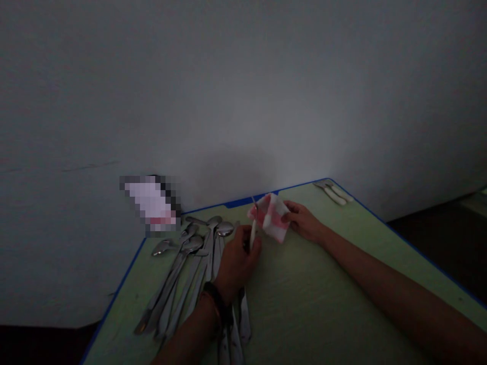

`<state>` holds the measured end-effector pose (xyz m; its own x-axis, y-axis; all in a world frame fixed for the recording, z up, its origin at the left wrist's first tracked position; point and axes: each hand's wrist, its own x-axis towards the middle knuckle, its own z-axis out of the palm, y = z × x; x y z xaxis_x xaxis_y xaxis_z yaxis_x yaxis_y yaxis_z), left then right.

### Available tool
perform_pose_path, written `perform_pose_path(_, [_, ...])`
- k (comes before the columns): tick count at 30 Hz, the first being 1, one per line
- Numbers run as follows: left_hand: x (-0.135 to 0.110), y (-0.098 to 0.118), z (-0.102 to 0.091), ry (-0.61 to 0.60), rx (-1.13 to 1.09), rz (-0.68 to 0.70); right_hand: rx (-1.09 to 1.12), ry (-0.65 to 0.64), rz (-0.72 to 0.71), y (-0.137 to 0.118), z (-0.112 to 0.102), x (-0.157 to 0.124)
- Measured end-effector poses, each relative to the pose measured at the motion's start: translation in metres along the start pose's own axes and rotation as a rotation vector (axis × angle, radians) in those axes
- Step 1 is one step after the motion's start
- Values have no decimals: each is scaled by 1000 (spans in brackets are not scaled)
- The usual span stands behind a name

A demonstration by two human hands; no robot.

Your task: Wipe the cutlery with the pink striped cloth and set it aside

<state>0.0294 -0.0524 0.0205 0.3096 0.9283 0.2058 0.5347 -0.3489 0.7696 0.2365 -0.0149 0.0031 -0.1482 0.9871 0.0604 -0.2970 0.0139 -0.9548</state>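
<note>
My left hand [239, 258] is closed round the white handle of a piece of cutlery [253, 234]. Its thin metal end points up and away from me, and its exact kind is hard to make out. Pinched in the fingers of my right hand [300, 219] is a pink and white cloth [271, 218], which hangs just beside the metal end. Whether the cloth touches the metal I cannot tell. Under and left of my left hand lies a loose pile of metal cutlery, with several spoons [196, 243] among it; my forearm hides part of the pile.
Two white-handled pieces of cutlery [337, 194] lie at the far right corner of the green table [323, 304], which has a blue edge. A blurred-out phone-like object [152, 203] leans at the far left corner. A grey wall [247, 101] stands behind the table.
</note>
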Motion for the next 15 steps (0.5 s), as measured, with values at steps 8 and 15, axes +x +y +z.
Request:
perform_pose_path(8, [-1, 0, -1, -42, 58, -13, -131, 87, -104, 6, 17, 6])
perform_pose_path(15, [3, 3, -3, -156, 112, -52, 223, 147, -8, 8, 19, 12])
